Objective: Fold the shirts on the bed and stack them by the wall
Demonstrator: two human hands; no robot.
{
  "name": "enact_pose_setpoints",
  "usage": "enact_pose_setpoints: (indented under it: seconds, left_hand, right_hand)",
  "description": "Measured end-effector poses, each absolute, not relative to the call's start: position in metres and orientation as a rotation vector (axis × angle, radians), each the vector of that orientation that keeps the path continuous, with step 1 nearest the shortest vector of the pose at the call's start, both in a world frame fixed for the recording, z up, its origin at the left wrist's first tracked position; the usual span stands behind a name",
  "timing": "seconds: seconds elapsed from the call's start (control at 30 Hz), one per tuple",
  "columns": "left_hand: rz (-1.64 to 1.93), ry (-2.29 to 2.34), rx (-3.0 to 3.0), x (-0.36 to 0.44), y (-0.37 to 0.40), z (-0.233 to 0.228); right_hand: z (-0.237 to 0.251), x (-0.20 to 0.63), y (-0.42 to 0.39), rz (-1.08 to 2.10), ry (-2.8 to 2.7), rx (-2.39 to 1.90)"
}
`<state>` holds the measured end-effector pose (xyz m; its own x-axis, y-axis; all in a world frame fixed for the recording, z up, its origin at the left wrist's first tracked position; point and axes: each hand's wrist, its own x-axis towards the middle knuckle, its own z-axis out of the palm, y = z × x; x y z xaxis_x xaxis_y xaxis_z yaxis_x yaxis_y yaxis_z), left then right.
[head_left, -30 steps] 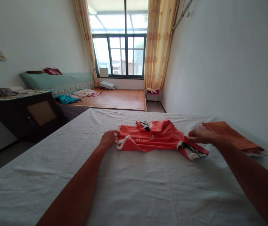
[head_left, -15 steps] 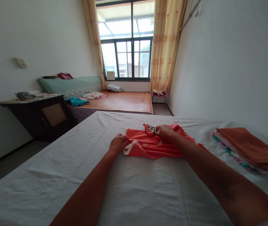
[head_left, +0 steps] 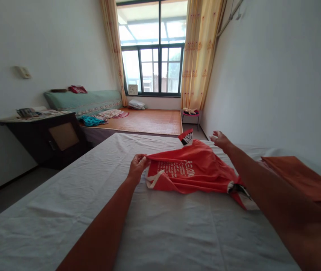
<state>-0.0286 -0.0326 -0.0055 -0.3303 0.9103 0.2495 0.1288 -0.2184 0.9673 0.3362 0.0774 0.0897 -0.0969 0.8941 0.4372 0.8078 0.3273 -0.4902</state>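
A red-orange T-shirt [head_left: 177, 163] with white print lies rumpled on the white sheet [head_left: 166, 233]. Its left edge is pinched between the thumb and fingers of my left hand [head_left: 138, 164], which lifts that corner a little. One sleeve with a black and white lettered band sticks up at the far side. To the right of that sleeve is my right hand [head_left: 221, 141], held above the far edge of the sheet, its fingers partly spread and apart from the cloth. The shirt's right end, with a black and white patch, runs partly behind my right forearm.
A folded stack of clothes [head_left: 304, 178], brown on top, lies to the right, partly behind my right arm. Beyond are a mat-covered bed [head_left: 152, 120], a dark cabinet [head_left: 42, 139] at left and a small pink stool [head_left: 191, 113] by the curtain.
My right hand has moved away and to the right, letting go of the shirt. The shirt is spread wider, showing its print, and its lettered sleeve has flipped up. My left hand keeps its pinch.
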Motion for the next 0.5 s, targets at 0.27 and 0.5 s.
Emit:
enact_pose_setpoints:
  seconds: [0.27,0.5]
  left_hand:
    - [0.841,1.182,1.950,-0.008,-0.070,0.020]
    - [0.566,1.068,2.234,0.005,-0.078,0.032]
  right_hand:
    - [0.056,0.401,0.018,0.526,-2.375,-1.449]
    - [0.047,0.462,-0.041,0.605,-2.460,-1.470]
